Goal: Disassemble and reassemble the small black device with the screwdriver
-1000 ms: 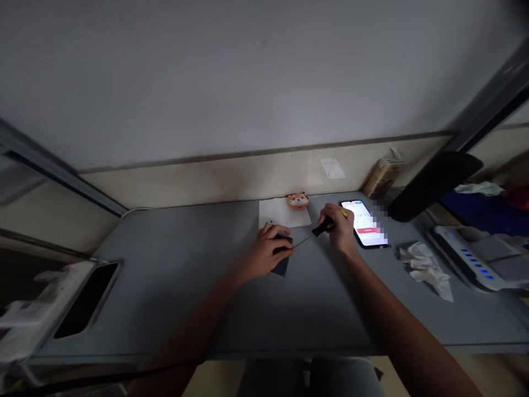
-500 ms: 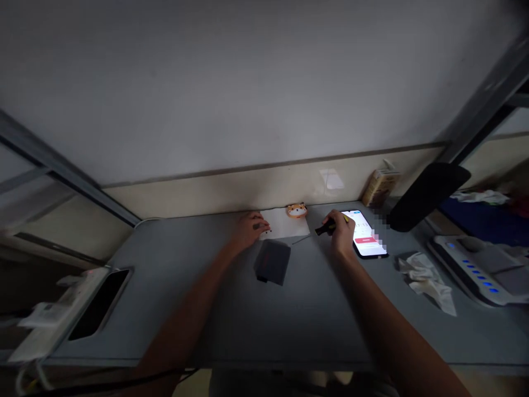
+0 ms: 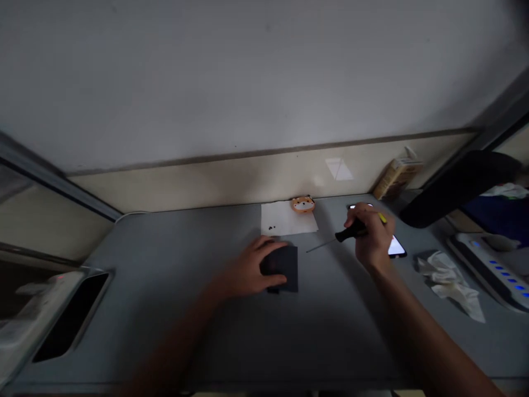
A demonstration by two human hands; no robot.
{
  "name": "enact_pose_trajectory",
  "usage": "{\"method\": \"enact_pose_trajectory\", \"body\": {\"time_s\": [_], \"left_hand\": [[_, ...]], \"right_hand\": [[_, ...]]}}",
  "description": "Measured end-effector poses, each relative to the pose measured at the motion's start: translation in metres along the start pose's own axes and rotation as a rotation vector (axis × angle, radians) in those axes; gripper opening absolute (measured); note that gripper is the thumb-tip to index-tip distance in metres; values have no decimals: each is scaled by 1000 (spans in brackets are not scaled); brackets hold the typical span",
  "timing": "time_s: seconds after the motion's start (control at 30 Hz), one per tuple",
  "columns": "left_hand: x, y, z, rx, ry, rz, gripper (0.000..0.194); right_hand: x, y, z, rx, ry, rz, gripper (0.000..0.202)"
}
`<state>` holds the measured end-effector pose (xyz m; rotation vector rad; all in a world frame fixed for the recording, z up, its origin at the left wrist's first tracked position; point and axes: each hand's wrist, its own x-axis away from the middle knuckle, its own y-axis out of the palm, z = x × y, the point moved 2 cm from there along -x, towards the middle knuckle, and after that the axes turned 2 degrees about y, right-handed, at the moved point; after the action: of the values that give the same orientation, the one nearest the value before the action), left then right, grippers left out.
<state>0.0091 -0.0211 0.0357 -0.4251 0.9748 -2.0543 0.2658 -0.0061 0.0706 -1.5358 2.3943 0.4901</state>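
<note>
My left hand is on a flat dark box, fingers at its far side and thumb at its near side. What the box is, I cannot make out. My right hand is closed round the handle of a screwdriver, black with a yellow part. Its thin shaft points left and down, the tip a little to the right of the box. Behind the box lies a white sheet of paper with several tiny dark pieces on it. An orange animal-face item sits on the sheet's far edge.
A lit phone lies partly hidden behind my right hand. To its right are crumpled tissue, a black cylinder, a carton and a grey device with blue lights. A dark-screened phone lies at the left edge.
My left hand has left the paper, where the tiny pieces now show, and come nearer to take hold of the dark box. My right hand has lifted and shifted right with the screwdriver.
</note>
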Motion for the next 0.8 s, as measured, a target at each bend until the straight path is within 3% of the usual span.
{"method": "enact_pose_trajectory", "body": {"time_s": [0.07,0.13,0.2,0.33,0.43,0.53,0.67,0.8], "left_hand": [[1,10,1,-51,-142,65,65],[6,12,-2,-84,-308,238,63],[12,10,-4,-49,-317,181,62],[22,-1,-9,-34,-129,-46,79],[19,-2,-11,-70,-110,-28,66],[10,10,-10,-99,-115,30,68],[3,22,-10,-113,-49,86,73],[8,17,-13,-105,-1,6,72]], "right_hand": [[9,8,-3,-21,15,-32,28],[18,16,-6,-29,91,-140,33],[25,19,-10,117,84,-281,29],[33,23,-20,343,-118,-541,28],[40,29,-22,353,-240,-686,29],[44,33,-24,317,-306,-691,27],[36,22,-26,368,-300,-622,29],[24,10,-21,439,-214,-443,29]]}}
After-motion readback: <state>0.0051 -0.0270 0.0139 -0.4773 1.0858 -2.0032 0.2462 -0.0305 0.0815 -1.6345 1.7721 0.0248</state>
